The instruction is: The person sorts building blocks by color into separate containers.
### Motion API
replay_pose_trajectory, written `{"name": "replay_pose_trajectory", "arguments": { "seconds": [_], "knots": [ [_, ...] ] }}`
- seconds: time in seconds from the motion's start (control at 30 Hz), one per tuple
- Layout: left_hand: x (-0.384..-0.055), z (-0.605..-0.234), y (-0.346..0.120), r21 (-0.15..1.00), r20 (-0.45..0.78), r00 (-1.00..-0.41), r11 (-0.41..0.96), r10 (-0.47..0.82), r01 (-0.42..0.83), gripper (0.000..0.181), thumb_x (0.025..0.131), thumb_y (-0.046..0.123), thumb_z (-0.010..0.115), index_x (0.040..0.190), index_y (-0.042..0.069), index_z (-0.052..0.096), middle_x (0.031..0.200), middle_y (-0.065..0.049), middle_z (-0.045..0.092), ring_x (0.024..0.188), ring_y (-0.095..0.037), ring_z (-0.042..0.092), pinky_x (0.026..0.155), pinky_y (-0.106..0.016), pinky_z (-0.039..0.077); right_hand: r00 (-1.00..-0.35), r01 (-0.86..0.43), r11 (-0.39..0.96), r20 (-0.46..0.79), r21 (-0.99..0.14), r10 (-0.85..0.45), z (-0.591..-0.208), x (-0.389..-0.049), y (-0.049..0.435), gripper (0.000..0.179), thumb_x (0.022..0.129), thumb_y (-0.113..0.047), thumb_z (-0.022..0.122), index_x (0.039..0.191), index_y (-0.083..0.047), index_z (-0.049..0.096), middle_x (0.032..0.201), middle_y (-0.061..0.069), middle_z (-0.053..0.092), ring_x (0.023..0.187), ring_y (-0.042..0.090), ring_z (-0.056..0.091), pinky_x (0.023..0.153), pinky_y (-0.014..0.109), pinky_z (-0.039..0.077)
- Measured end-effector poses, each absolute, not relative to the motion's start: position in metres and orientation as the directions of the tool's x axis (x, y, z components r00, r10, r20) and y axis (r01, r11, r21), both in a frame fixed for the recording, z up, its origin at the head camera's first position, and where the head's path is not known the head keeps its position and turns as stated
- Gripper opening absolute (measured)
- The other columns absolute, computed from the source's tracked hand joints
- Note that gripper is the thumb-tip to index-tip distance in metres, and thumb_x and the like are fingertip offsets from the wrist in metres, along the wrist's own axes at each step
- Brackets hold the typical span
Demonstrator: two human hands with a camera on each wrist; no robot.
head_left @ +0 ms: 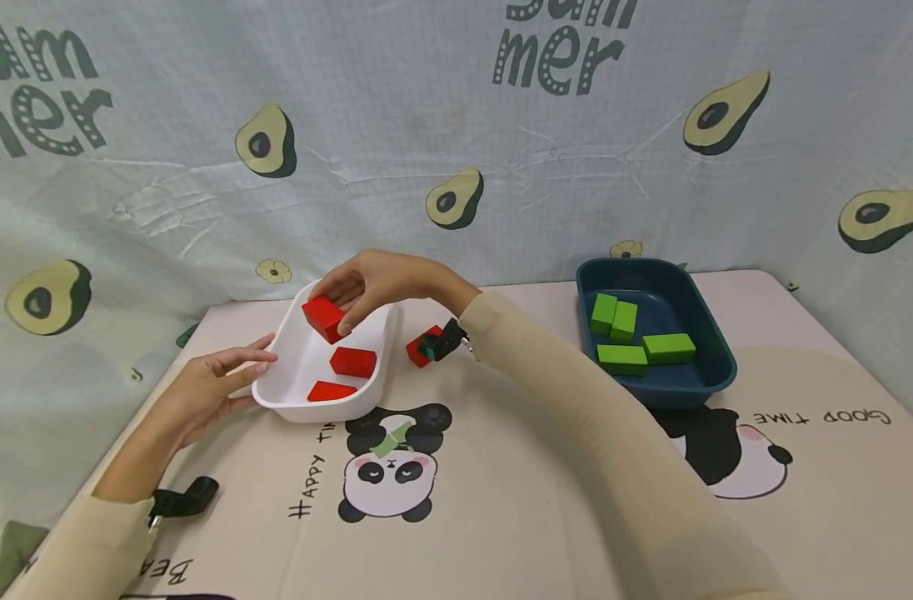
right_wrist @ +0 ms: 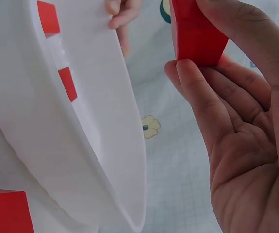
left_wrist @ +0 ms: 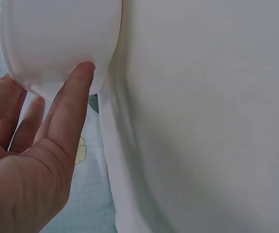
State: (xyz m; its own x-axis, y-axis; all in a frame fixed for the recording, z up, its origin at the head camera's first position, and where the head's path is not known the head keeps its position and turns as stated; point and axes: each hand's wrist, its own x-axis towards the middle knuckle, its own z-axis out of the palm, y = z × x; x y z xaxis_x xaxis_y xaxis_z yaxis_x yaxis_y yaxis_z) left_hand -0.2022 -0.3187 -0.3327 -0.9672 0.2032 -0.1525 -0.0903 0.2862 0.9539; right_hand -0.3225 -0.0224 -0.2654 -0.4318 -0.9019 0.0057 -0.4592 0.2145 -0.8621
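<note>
My right hand (head_left: 385, 279) pinches a red block (head_left: 325, 318) between thumb and fingers, above the white container (head_left: 284, 367). The right wrist view shows that red block (right_wrist: 197, 36) between thumb and fingertips. Inside the container lie two more red blocks, one farther back (head_left: 353, 362) and one near the front (head_left: 331, 391). My left hand (head_left: 205, 387) holds the container's left edge. In the left wrist view, one finger (left_wrist: 73, 104) presses the outer wall and another digit meets the rim. Another red block (head_left: 423, 347) is on the table right of the container, partly hidden by the right wrist camera.
A dark blue container (head_left: 715, 367) with several green blocks (head_left: 668, 348) stands to the right. The table (head_left: 501, 500) has a printed cloth with pandas. A curtain with avocados (head_left: 456, 200) hangs behind the table. My right forearm (head_left: 599, 433) crosses over the table between the two containers.
</note>
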Motion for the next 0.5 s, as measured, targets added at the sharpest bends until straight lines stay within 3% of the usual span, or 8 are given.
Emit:
{"name": "replay_pose_trajectory", "arguments": {
  "seconds": [0.2, 0.5],
  "knots": [
    [-0.2045, -0.3319, -0.316, 0.925, -0.099, -0.967, 0.381, 0.235, -0.002, 0.042, 0.103, 0.016, 0.063, 0.139, -0.004, 0.056, 0.169, -0.005, 0.019, 0.15, -0.044, 0.021, 0.089, -0.034, 0.06, -0.426, -0.459, 0.203, 0.014, -0.865, -0.905, -0.2658, -0.3263, -0.0243, 0.059, 0.085, -0.009, 0.082, 0.139, 0.0, 0.059, 0.13, 0.01, 0.067, 0.119, 0.016, 0.064, 0.099, 0.024, 0.054],
    [-0.2018, -0.3297, -0.3159, 0.922, -0.133, -0.961, 0.386, 0.241, -0.03, 0.046, 0.103, 0.02, 0.062, 0.14, -0.005, 0.053, 0.169, -0.009, 0.018, 0.152, -0.043, 0.018, 0.09, -0.03, 0.059, -0.441, -0.454, 0.214, 0.009, -0.865, -0.897, -0.2644, -0.3284, -0.0266, 0.057, 0.086, -0.009, 0.081, 0.138, 0.0, 0.06, 0.128, 0.01, 0.068, 0.117, 0.016, 0.065, 0.098, 0.024, 0.054]
  ]
}}
